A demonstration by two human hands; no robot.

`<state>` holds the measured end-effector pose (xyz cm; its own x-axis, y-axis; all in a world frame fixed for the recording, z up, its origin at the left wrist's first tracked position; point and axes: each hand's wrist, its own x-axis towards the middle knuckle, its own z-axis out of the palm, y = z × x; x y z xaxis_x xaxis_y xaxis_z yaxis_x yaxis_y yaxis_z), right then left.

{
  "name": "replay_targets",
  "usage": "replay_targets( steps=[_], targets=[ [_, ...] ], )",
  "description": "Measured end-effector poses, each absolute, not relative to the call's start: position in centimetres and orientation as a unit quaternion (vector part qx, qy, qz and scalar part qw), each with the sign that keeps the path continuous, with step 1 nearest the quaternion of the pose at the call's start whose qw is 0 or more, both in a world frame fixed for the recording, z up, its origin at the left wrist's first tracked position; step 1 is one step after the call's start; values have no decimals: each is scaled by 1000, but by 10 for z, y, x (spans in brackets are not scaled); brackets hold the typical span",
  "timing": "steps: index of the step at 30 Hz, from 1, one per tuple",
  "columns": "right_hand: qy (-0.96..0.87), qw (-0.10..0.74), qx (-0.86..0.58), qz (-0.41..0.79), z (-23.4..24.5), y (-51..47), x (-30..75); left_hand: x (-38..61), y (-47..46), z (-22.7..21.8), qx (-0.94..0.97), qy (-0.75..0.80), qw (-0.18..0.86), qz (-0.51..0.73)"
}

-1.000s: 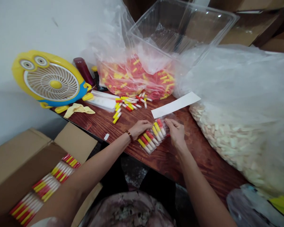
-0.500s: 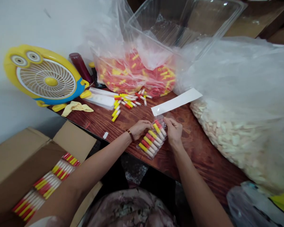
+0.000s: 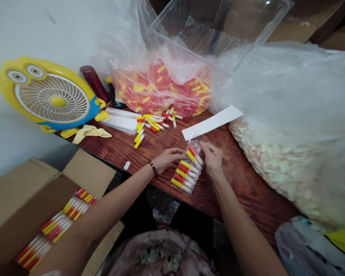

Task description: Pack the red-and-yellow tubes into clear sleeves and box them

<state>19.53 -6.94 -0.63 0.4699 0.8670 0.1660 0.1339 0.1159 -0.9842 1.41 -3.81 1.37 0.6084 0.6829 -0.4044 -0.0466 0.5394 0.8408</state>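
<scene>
A small clear packet (image 3: pixel 188 171) of several red- and yellow-capped white tubes lies near the front edge of the wooden table (image 3: pixel 241 191). My left hand (image 3: pixel 168 158) pinches the packet's upper left side, a bead bracelet on its wrist. My right hand (image 3: pixel 212 158) pinches the packet's upper right corner, fingers closed on the plastic. A white paper strip (image 3: pixel 212 122) lies just beyond the packet.
Loose capped tubes (image 3: pixel 152 124) lie behind the hands, before a big bag of red and yellow pieces (image 3: pixel 161 90). A large bag of pale pieces (image 3: pixel 278 161) fills the right. A yellow fan (image 3: pixel 50 96) stands left. An open cardboard box (image 3: pixel 23 199) holds filled packets (image 3: pixel 57 226).
The packet has turned more upright and shifted slightly toward the table's front edge between my hands. Both hands stayed on its upper end.
</scene>
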Motion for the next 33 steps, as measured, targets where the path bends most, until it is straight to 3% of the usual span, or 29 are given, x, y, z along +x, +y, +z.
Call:
replay_targets(
  steps=[15, 23, 33],
  targets=[
    [-410, 630, -588, 299, -6, -72, 183, 40, -43, 15, 368, 415, 775, 302],
    [-400, 647, -586, 280, -11, -73, 183, 33, -46, 10, 402, 429, 766, 260],
    [-486, 541, -567, 387, 21, -74, 201, 26, -51, 18, 432, 378, 767, 287]
  ],
)
